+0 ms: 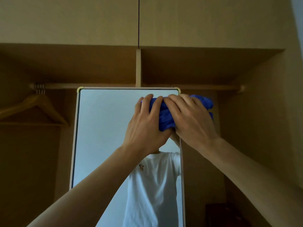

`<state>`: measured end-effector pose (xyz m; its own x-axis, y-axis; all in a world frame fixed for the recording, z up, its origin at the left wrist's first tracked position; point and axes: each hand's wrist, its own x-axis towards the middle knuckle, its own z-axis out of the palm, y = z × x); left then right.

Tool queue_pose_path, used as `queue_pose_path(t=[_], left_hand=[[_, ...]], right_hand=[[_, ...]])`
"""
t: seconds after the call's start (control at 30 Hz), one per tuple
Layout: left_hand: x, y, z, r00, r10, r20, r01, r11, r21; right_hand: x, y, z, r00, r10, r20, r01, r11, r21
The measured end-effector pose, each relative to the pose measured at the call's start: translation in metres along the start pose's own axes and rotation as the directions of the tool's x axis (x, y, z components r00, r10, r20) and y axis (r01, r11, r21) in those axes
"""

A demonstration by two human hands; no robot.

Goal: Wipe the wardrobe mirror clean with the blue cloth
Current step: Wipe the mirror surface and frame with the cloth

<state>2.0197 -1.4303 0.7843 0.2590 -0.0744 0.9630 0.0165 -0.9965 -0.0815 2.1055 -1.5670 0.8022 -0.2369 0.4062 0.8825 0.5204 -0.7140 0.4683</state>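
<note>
Mirror [105, 128] top right corner, that's where the blue cloth [165, 118] sits, bunched against the glass and spilling past the mirror's right edge. Left hand [147, 123] and right hand [191, 118] both grip it, fingers [157, 105] curled over the wad.

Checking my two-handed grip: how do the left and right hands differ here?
The left hand lies wholly over the mirror; the right hand straddles its right edge. The cloth bulges out past the right hand, not past the left hand. Both grip the cloth near the mirror's top.
</note>
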Motion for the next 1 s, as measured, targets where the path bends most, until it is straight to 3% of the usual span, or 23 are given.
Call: queue_pose_path(t=[0.17,0.5,1.0], left_hand=[[0.034,-0.003,-0.002,1.0,0.026,-0.001,-0.026,0.995,0.094],[0.054,-0.013,0.013,0.999,-0.022,0.041,0.016,0.989,0.148],[0.06,-0.019,0.027,0.999,-0.034,0.002,0.033,0.994,0.108]], right_hand=[[0.023,0.016,0.008,0.999,0.014,-0.048,-0.014,1.0,0.009],[0.035,0.025,0.027,1.0,0.026,0.017,-0.027,0.996,0.089],[0.041,0.027,0.04,0.992,0.094,0.087,-0.112,0.967,0.23]])
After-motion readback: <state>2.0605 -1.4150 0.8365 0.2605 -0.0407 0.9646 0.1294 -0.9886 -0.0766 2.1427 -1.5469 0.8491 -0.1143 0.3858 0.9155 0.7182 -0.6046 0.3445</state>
